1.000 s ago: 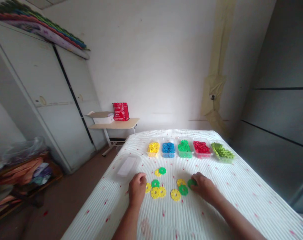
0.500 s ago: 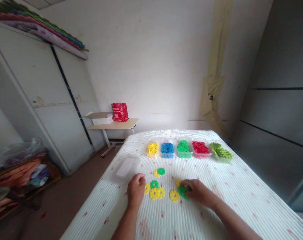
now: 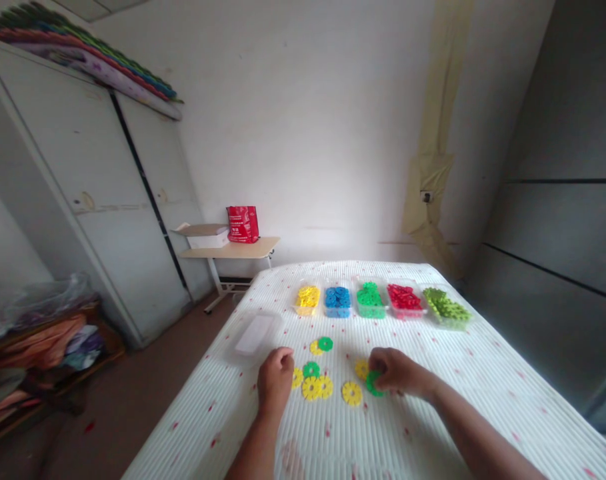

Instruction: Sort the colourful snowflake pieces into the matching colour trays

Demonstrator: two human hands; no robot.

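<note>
My right hand (image 3: 400, 373) is closed, its thumb and fingers pinching a green notched plastic disc (image 3: 373, 384) low over the tabletop. Part of that disc is hidden by the fingers. Beside it lie a yellow disc (image 3: 361, 369) and, nearer to me, another yellow disc (image 3: 351, 393). My left hand (image 3: 275, 377) rests curled on the table with nothing visible in it, next to a partly covered yellow disc (image 3: 297, 378). To its right a green disc (image 3: 311, 369) touches a pair of overlapping yellow discs (image 3: 311, 388). Farther back, a green disc (image 3: 325, 344) overlaps a yellow one (image 3: 315, 347).
Along the back stand clear tubs of yellow (image 3: 307, 298), blue (image 3: 337, 300), green (image 3: 371, 298), red (image 3: 405, 299) and light green pieces (image 3: 446, 307). A translucent lid (image 3: 253, 335) lies left. Beyond are a side table (image 3: 253, 249) with a red bag (image 3: 243, 225) and cabinets.
My right hand has shifted slightly right, uncovering more of the yellow disc beside the green one. My left hand has stayed in place; the view has shifted a little.
</note>
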